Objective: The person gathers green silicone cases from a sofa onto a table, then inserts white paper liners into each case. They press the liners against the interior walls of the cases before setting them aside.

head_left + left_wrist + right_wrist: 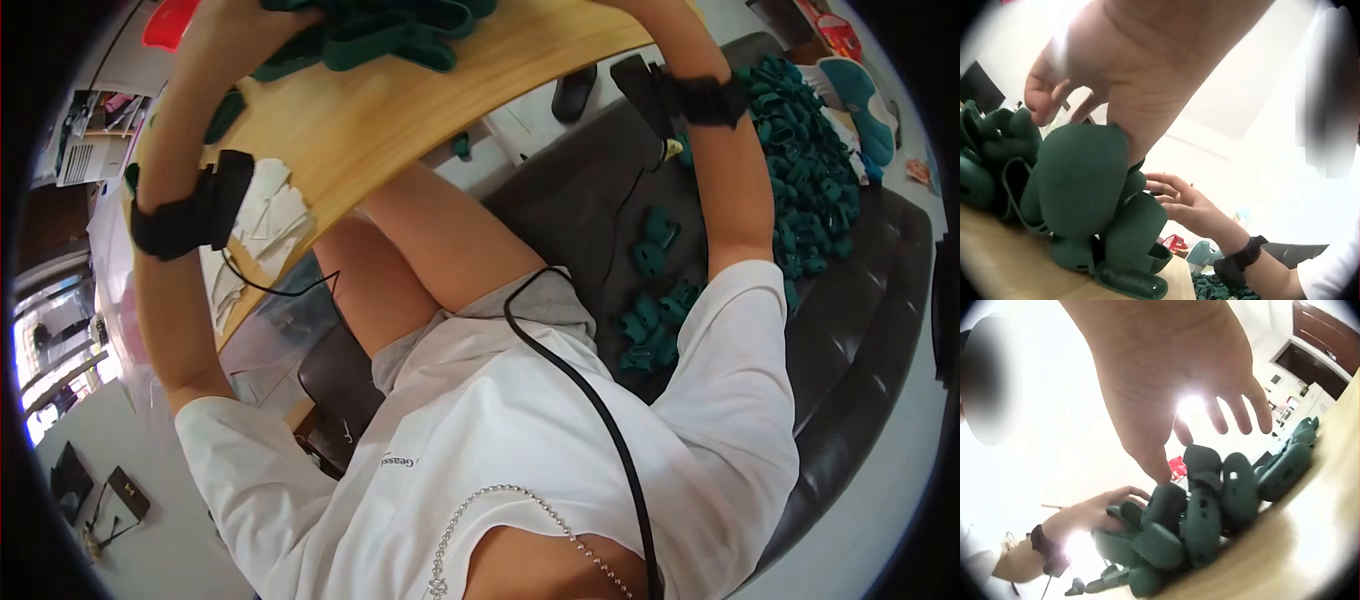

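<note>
A heap of dark green moulded pieces [395, 38], rounded, hollow and slotted, lies on the wooden table [400, 115] at the top of the head view. My left hand [245, 35] reaches over the heap's left side; its fingers bend loosely above the pieces in the left wrist view. One large rounded piece [1085, 178] there covers part of the thumb side. Over the other side of the heap, my right hand [1175, 381] spreads its fingers downward, the thumb tip right at a green piece [1165, 503]. In the head view the right hand is cut off by the top edge.
White paper scraps [268, 215] lie at the table's left edge beside a separate green piece [226, 115]. A large pile of green pieces [800, 170] covers part of the dark sofa [850, 330], with several loose ones [655, 325] nearer me. A black cable [590, 390] crosses my lap.
</note>
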Demonstrator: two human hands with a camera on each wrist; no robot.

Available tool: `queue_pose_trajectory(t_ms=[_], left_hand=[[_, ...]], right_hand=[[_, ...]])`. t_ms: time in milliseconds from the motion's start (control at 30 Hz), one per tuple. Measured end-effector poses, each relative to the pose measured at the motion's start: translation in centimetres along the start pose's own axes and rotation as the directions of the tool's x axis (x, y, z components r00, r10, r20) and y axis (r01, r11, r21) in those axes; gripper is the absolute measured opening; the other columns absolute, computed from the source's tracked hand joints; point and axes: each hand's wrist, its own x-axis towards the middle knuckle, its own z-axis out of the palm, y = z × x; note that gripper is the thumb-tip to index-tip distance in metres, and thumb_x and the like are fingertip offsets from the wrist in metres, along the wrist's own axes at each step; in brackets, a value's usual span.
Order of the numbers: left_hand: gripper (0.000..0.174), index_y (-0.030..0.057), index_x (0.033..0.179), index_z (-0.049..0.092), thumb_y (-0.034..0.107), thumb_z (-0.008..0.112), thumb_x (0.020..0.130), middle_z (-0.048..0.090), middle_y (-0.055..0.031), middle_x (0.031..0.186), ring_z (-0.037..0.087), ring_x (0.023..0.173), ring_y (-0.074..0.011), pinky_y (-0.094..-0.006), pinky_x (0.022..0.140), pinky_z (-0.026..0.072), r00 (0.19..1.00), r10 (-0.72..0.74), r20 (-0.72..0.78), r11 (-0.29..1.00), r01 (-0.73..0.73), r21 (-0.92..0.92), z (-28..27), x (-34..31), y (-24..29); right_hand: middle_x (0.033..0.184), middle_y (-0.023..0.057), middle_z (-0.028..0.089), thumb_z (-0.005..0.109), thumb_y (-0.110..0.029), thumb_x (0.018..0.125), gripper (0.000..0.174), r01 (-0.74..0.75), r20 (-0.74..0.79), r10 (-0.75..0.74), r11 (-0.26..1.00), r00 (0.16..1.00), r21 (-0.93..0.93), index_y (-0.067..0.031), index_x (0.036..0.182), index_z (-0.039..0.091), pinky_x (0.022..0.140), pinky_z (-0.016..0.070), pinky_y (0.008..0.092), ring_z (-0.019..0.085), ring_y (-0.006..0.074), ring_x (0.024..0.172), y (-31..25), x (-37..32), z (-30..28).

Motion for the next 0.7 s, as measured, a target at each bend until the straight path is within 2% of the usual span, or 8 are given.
queue_pose_trajectory(t_ms=[133,200,333,367,500,533,600,700], left_hand=[[0.053,0.0043,0.108,0.05,0.006,0.078,0.063,0.056,-0.0144,0.097,0.058,0.09,-0.0283,-0.0354,0.078,0.0479,0.973,-0.227,0.047,0.97,0.23,-0.081,-0.3,1.0,2.2],[0.051,0.0045,0.106,0.051,0.006,0.078,0.064,0.055,-0.0138,0.096,0.058,0.087,-0.0263,-0.0342,0.076,0.0477,0.991,-0.041,0.126,0.999,0.043,-0.016,-0.9,0.8,0.7],[0.048,0.005,0.105,0.052,0.011,0.08,0.066,0.056,-0.0114,0.091,0.058,0.085,-0.0214,-0.0316,0.074,0.0474,0.92,-0.288,0.267,0.822,0.381,-0.424,0.1,1.6,-1.0],[0.047,0.0072,0.115,0.051,0.005,0.076,0.076,0.057,-0.0005,0.097,0.061,0.087,-0.0109,-0.0186,0.073,0.0487,0.926,-0.196,0.322,0.859,0.321,-0.4,1.5,2.0,-7.4],[0.039,0.0082,0.111,0.054,0.01,0.075,0.078,0.054,-0.0017,0.099,0.057,0.086,-0.0103,-0.0229,0.071,0.0466,0.932,-0.201,0.301,0.777,0.339,-0.531,0.6,1.3,-4.6],[0.045,0.0081,0.113,0.055,0.014,0.077,0.074,0.056,-0.0053,0.103,0.058,0.087,-0.0146,-0.0262,0.074,0.0475,0.93,-0.214,0.3,0.806,0.341,-0.484,0.4,0.7,-3.3],[0.028,0.0069,0.1,0.054,0.008,0.072,0.078,0.053,-0.0013,0.088,0.049,0.076,-0.0105,-0.0245,0.064,0.0431,0.986,-0.017,0.166,0.897,0.088,-0.433,1.0,-0.7,-1.8],[0.028,0.0053,0.101,0.053,0.007,0.071,0.08,0.053,-0.006,0.089,0.051,0.075,-0.0176,-0.0274,0.062,0.0439,0.993,-0.08,0.09,0.962,0.101,-0.252,0.5,-3.0,1.5]], right_hand=[[0.13,0.0241,0.047,0.072,-0.029,0.081,0.062,0.03,-0.149,-0.025,0.999,0.988,0.031,-0.0076,0.134,0.048,0.102,0.0379,0.0424,0.045,0.0387,0.123,0.5,-4.7,1.7],[0.133,0.0247,0.045,0.073,-0.029,0.081,0.066,0.012,-0.194,-0.02,0.999,0.981,-0.041,-0.0087,0.137,0.046,0.103,0.037,0.0435,0.043,0.041,0.124,0.6,-6.0,2.1],[0.137,0.0249,0.04,0.074,-0.032,0.081,0.073,0.045,-0.222,-0.057,0.997,0.974,-0.056,-0.0119,0.142,0.041,0.104,0.0358,0.0461,0.041,0.0424,0.125,1.7,-6.6,3.1],[0.138,0.0248,0.039,0.074,-0.033,0.08,0.075,0.079,-0.252,-0.096,0.994,0.963,-0.078,-0.0126,0.144,0.04,0.104,0.0357,0.0467,0.041,0.0422,0.126,2.1,-6.5,3.4],[0.144,0.0248,0.035,0.072,-0.03,0.081,0.074,0.03,-0.295,-0.056,0.995,0.954,-0.095,-0.011,0.144,0.038,0.104,0.0364,0.0452,0.04,0.0386,0.129,1.3,-5.0,3.8],[0.114,0.0103,0.06,0.075,-0.02,0.078,0.057,0.067,-0.458,-0.185,0.963,0.869,-0.261,-0.0081,0.129,0.053,0.086,0.0482,0.0355,0.059,0.0314,0.101,0.7,-4.6,4.4],[0.103,0.0128,0.061,0.072,-0.014,0.077,0.035,0.24,-0.515,-0.366,0.924,0.775,-0.296,-0.0065,0.11,0.06,0.079,0.0495,0.0403,0.059,0.0354,0.092,-0.3,-7.2,5.7],[0.082,0.0121,0.06,0.054,-0.015,0.081,0.009,0.622,-0.002,-0.623,0.782,0.783,-0.041,-0.0116,0.073,0.051,0.068,0.0502,0.0354,0.062,0.0249,0.079,-3.0,-13.4,9.2]])
